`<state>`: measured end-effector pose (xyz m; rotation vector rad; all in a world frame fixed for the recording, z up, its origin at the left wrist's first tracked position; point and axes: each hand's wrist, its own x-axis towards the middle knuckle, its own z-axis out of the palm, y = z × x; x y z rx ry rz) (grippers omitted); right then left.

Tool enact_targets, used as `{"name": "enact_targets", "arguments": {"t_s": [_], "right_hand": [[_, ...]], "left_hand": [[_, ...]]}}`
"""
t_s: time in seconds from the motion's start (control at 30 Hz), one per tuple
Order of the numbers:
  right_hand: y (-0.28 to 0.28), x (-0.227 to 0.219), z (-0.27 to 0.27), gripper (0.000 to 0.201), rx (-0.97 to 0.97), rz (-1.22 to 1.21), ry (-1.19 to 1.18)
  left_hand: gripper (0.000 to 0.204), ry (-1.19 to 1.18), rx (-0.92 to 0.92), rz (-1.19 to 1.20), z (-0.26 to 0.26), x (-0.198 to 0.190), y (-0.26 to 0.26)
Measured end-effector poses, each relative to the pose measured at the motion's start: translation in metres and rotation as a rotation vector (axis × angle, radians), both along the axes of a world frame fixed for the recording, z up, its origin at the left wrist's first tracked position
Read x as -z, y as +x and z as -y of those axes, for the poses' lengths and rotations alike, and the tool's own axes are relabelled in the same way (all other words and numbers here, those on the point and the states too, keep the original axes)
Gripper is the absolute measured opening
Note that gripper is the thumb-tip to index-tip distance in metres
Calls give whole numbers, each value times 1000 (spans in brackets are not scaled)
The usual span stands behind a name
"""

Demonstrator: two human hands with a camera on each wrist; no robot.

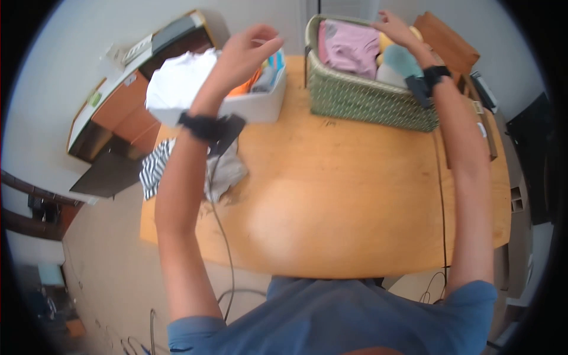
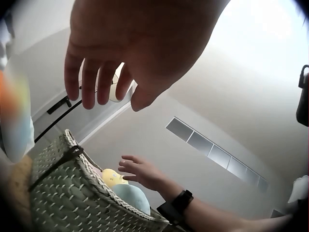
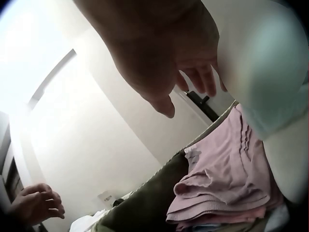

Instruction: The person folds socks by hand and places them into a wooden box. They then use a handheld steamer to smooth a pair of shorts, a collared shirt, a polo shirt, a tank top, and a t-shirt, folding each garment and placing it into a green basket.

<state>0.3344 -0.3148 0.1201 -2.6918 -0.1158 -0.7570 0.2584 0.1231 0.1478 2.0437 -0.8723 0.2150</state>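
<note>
My left hand (image 1: pixel 245 58) hovers over a white bin (image 1: pixel 254 109) with a white cloth (image 1: pixel 180 80) and orange and grey items (image 1: pixel 263 81) inside. Its fingers are loosely extended in the left wrist view, and nothing is in them. Over the far side of a green woven basket (image 1: pixel 367 97) is my right hand (image 1: pixel 399 29), fingers relaxed and without anything held. Folded pink clothing (image 1: pixel 352 47) lies in the basket, with a yellow plush toy (image 2: pixel 113 178) and a pale blue-green rounded item (image 2: pixel 133 197) beside it, close below the right hand.
A striped cloth (image 1: pixel 157 168) and a grey cloth (image 1: pixel 226 177) lie at the left of the wooden table (image 1: pixel 331 195). Brown cardboard (image 1: pixel 447 44) stands behind the basket. A cable (image 1: pixel 222 231) hangs from my left wrist past the table's front edge.
</note>
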Motion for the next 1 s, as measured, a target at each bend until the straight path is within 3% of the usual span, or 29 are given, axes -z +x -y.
{"name": "enact_targets", "arguments": {"t_s": [0.03,0.1,0.13,0.2,0.23,0.27,0.33,0.43,0.5,0.57,0.63,0.73,0.83,0.9,1.0], "right_hand": [[-29,-16,-19,59,-141,-241,-1],[-55,5,-27,42,-395,-233,222],[-88,-2,-59,39,-439,-147,180],[-157,-13,-109,30,-515,-351,390],[-182,-8,-125,28,-552,-403,436],[-209,-9,-147,25,-543,-434,475],[-242,9,-175,20,-600,-534,596],[-266,51,-197,16,-701,-658,618],[-282,63,-209,18,-697,-751,540],[-294,72,-215,25,-682,-769,737],[-299,77,-224,36,-672,-750,918],[-298,64,-242,52,-677,-582,1095],[-303,45,-260,60,-754,-342,1160],[-307,31,-258,59,-856,-234,1212],[-320,21,-238,61,-860,-381,1252]], "left_hand": [[35,33,-21,-84,-27,6,-19],[28,72,-77,-117,-89,33,-42],[25,188,-155,-138,-116,33,-60],[25,214,-315,-189,-161,55,-78],[26,285,-340,-94,-175,65,-87],[37,259,-370,-180,-178,69,-99],[37,461,-396,125,-186,101,-106],[26,690,-336,-54,-182,116,-93],[23,376,-433,61,-181,105,-92],[20,63,-480,58,-174,75,-91],[26,-239,-325,79,-153,35,-99],[22,-403,-35,26,-98,-16,-135],[24,-412,173,-60,-44,-27,-159],[25,-287,280,-169,-15,-18,-167],[30,-159,458,-317,20,4,-175]]}}
